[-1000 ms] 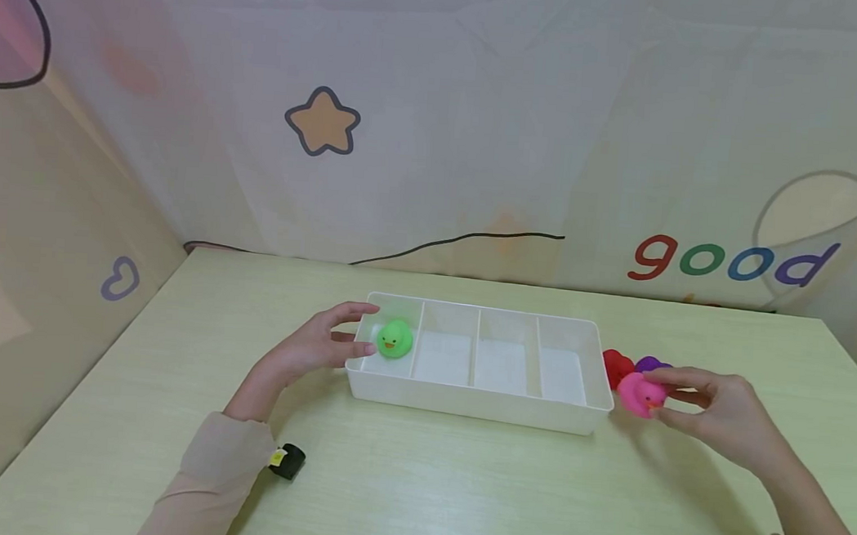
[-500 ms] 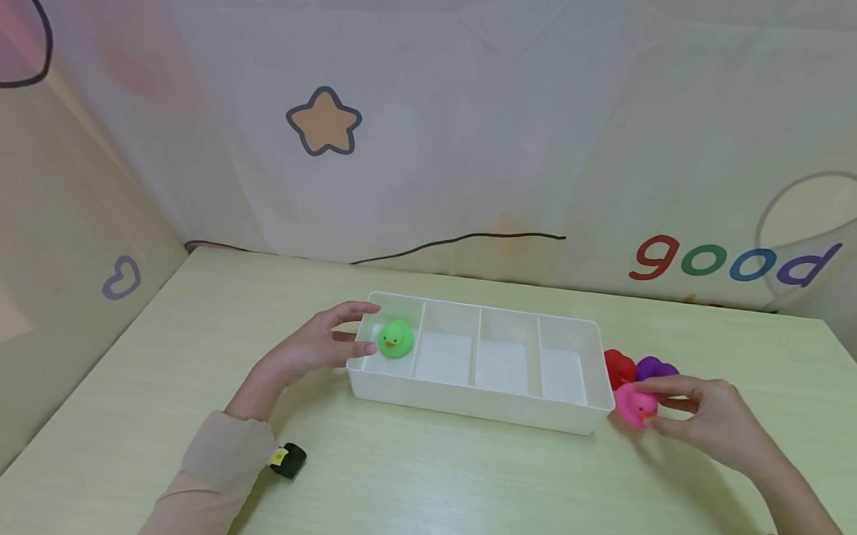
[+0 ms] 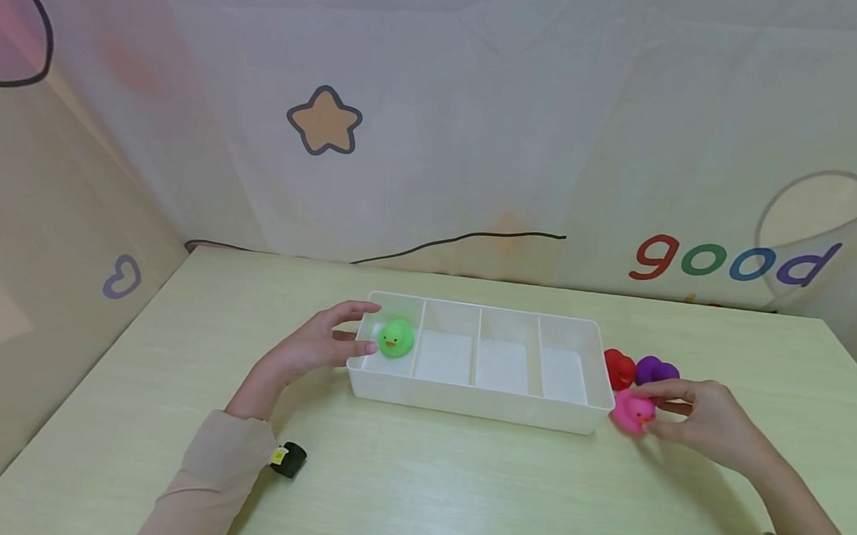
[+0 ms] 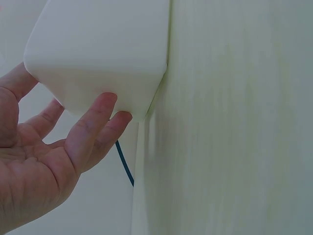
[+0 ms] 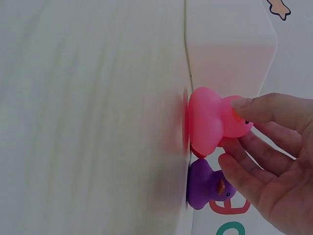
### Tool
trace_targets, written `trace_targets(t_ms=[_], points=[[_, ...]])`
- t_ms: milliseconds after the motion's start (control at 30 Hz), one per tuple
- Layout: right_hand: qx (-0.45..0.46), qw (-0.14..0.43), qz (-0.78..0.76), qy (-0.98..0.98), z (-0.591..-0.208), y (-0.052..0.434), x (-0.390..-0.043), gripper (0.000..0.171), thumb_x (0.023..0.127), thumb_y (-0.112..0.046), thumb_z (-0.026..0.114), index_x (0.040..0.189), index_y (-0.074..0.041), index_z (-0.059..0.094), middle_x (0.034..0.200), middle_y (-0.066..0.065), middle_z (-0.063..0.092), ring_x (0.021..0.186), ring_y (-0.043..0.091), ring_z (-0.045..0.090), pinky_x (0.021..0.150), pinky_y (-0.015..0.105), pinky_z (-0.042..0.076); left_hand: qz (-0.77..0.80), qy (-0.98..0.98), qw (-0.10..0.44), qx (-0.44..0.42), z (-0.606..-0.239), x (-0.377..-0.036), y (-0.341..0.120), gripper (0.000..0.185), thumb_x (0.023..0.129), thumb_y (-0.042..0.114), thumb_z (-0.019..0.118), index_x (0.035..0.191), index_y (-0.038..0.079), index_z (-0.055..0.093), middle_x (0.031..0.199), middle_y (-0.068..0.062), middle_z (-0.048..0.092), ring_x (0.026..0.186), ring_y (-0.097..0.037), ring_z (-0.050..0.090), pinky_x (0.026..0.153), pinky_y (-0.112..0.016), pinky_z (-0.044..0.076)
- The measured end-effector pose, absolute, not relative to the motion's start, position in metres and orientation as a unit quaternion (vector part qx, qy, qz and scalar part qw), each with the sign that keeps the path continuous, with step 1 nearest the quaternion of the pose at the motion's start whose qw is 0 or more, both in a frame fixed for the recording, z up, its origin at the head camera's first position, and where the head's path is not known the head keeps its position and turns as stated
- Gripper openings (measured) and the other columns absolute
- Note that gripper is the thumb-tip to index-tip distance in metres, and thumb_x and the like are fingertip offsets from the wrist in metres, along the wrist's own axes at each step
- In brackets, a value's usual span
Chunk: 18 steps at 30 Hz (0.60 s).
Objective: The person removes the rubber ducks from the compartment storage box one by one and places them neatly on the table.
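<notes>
My left hand (image 3: 328,335) holds the left end of a white divided tray (image 3: 472,401), with thumb and index finger at its rim. In the left wrist view, other fingertips touch the outside of the tray's end wall (image 4: 88,81). A green rubber duck (image 3: 395,338) sits in the leftmost compartment. Beside the tray's right end, my right hand (image 3: 706,419) pinches a pink rubber duck (image 3: 631,412) between thumb and fingers. The pink duck (image 5: 208,120) is upright, low at the tabletop. Just behind it are a red rubber duck (image 3: 619,369) and a purple rubber duck (image 3: 656,370).
The tray stands on a pale wooden table (image 3: 459,490). A printed cloth backdrop (image 3: 466,139) rises behind the table's back edge. Black wrist devices (image 3: 287,460) are worn at both cuffs.
My right hand has brought the pink duck down and slightly left, in front of the red duck, leaving the purple duck more visible. The left hand, tray and green duck stay in place.
</notes>
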State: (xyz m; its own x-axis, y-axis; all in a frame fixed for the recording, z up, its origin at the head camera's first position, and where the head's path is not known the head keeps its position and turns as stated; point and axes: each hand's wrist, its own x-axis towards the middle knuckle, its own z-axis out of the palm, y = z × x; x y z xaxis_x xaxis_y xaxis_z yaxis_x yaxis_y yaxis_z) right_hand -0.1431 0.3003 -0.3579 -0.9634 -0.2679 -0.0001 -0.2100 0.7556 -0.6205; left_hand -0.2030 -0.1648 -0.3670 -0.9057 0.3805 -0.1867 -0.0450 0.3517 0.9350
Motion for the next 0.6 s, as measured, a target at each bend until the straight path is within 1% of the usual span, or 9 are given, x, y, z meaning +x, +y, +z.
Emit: trace_targets(t_ms=[300,600], points=[[-0.142,0.038,-0.323,0.935,-0.3607,0.3004,-0.1438,0.035,0.067,-0.003,0.078,0.100,0.004,0.067,0.100,0.019,0.064,0.094,0.038,0.058,0.072,0.037,0.052,0.555,0.804,0.188,0.103,-0.3660,-0.2028,-0.1645,0.061,0.082,0.025,0.069,0.135,0.022,0.040,0.140,-0.003,0.034,0.123,-0.033,0.042,0.087,-0.044,0.044],[-0.153,0.033,-0.318,0.935,-0.3611,0.3018,-0.1458,0.035,0.066,-0.003,0.078,0.099,0.001,0.068,0.099,0.016,0.065,0.093,0.036,0.060,0.073,0.035,0.052,0.557,0.802,0.189,0.105,-0.3648,-0.2018,-0.1642,0.061,0.082,0.024,0.069,0.135,0.021,0.040,0.140,-0.003,0.034,0.122,-0.032,0.043,0.087,-0.043,0.045]])
